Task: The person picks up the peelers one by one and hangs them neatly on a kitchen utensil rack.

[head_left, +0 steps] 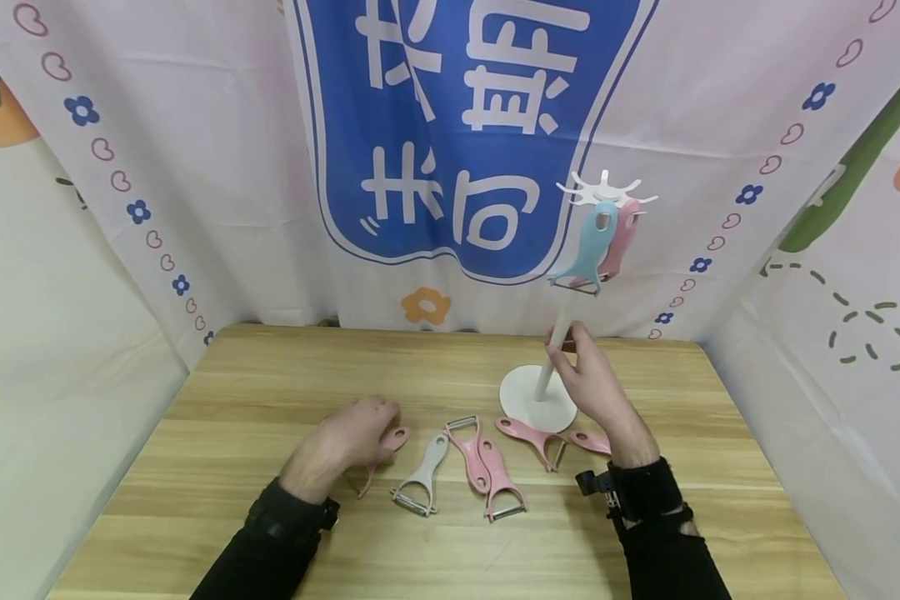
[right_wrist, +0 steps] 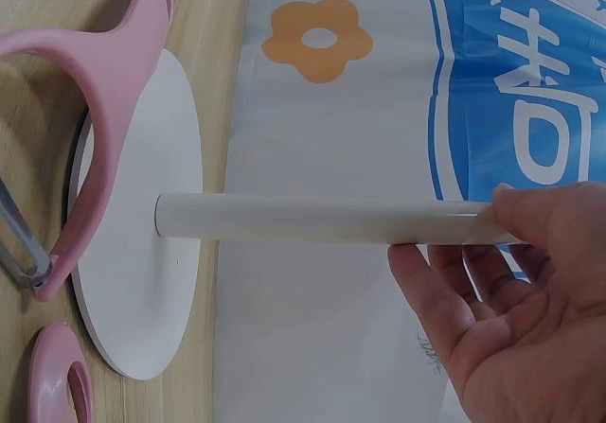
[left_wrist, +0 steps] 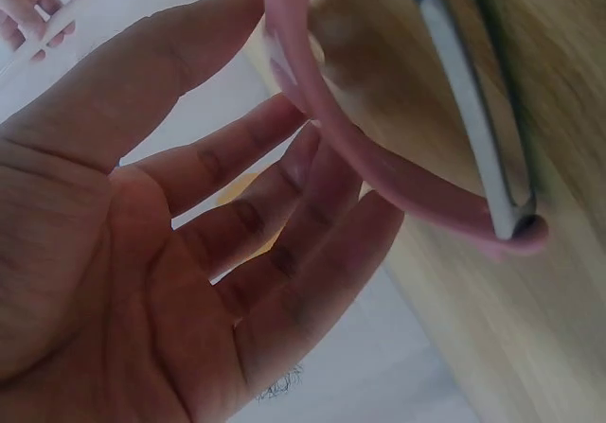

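Note:
My left hand (head_left: 356,429) holds a pink peeler (head_left: 396,438) low over the left part of the table. In the left wrist view the thumb and fingertips meet the pink frame (left_wrist: 431,201) of that peeler. My right hand (head_left: 588,371) grips the white post of a round-based stand (head_left: 559,333), thumb on one side and fingers on the other. From the hooks on top of the stand hang a blue peeler (head_left: 594,242) and a pink peeler (head_left: 621,237). A grey peeler (head_left: 423,471) lies on the table just right of my left hand.
Two pink peelers (head_left: 467,454) (head_left: 500,479) lie side by side in the middle of the wooden table (head_left: 270,375). Another pink peeler (head_left: 528,435) is by the stand's base (head_left: 517,404), and one more (head_left: 589,442) is partly behind my right wrist. A printed curtain (head_left: 255,250) hangs behind.

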`<action>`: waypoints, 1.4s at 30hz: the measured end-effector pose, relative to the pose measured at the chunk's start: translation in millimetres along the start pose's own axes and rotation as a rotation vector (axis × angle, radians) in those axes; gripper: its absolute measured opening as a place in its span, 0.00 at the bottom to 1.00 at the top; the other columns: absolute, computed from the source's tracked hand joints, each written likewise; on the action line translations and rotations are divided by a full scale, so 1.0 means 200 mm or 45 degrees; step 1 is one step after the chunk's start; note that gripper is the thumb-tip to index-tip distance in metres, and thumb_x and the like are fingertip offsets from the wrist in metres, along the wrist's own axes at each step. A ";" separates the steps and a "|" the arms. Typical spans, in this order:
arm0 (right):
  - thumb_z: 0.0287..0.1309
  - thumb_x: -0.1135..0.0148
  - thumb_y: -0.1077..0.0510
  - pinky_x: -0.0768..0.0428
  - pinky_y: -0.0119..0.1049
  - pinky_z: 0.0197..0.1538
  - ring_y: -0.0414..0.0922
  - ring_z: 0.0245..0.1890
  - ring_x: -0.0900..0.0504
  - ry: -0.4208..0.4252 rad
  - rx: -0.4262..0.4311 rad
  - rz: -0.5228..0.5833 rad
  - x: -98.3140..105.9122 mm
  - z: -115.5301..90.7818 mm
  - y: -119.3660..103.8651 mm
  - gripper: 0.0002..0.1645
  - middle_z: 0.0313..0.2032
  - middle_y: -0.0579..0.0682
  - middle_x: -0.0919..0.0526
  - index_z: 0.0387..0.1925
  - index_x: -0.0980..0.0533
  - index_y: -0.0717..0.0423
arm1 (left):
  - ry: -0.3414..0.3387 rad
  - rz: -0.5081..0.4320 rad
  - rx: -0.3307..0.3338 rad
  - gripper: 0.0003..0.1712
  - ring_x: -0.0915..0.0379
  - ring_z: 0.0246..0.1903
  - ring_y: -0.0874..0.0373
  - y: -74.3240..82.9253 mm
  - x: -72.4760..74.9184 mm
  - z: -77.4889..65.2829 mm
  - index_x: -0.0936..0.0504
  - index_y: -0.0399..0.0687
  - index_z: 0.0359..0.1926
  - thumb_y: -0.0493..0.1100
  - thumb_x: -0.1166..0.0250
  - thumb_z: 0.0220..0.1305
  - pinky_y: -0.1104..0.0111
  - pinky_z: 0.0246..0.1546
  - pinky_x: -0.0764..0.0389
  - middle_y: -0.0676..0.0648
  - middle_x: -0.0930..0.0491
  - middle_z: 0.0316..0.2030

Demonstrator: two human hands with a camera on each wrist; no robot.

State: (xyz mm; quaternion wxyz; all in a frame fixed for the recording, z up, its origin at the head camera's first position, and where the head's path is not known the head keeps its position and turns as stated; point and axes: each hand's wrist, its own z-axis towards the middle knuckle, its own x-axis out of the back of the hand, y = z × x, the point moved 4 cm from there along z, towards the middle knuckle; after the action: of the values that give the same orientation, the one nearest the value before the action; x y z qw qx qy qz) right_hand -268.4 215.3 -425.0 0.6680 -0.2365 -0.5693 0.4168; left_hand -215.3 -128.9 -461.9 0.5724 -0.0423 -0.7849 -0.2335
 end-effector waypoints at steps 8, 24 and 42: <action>0.79 0.48 0.56 0.19 0.62 0.60 0.59 0.61 0.23 0.006 -0.006 -0.015 0.00 0.01 0.01 0.16 0.54 0.58 0.23 0.61 0.32 0.59 | 0.003 0.032 -0.032 0.18 0.27 0.33 0.57 0.00 0.00 0.00 0.18 0.46 0.41 0.39 0.20 0.50 0.62 0.37 0.18 0.51 0.21 0.35; 0.79 0.48 0.56 0.20 0.63 0.61 0.60 0.61 0.24 -0.002 -0.008 -0.007 0.00 0.00 0.00 0.18 0.55 0.59 0.24 0.62 0.32 0.61 | -0.036 -0.163 0.042 0.19 0.26 0.31 0.57 -0.03 0.01 0.00 0.18 0.47 0.46 0.36 0.23 0.53 0.66 0.28 0.20 0.49 0.21 0.36; 0.79 0.48 0.56 0.19 0.63 0.59 0.60 0.60 0.23 -0.001 -0.007 -0.005 0.00 0.00 0.00 0.17 0.54 0.59 0.23 0.61 0.32 0.60 | 0.259 -0.057 -0.081 0.18 0.23 0.40 0.58 -0.02 0.09 0.01 0.18 0.47 0.55 0.50 0.31 0.69 0.62 0.45 0.14 0.48 0.18 0.44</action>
State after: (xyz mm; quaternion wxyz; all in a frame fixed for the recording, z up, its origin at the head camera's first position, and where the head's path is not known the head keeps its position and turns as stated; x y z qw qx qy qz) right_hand -268.3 215.3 -424.8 0.6680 -0.2369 -0.5712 0.4140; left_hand -224.4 -135.1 -447.6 0.6422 -0.0190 -0.7156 -0.2741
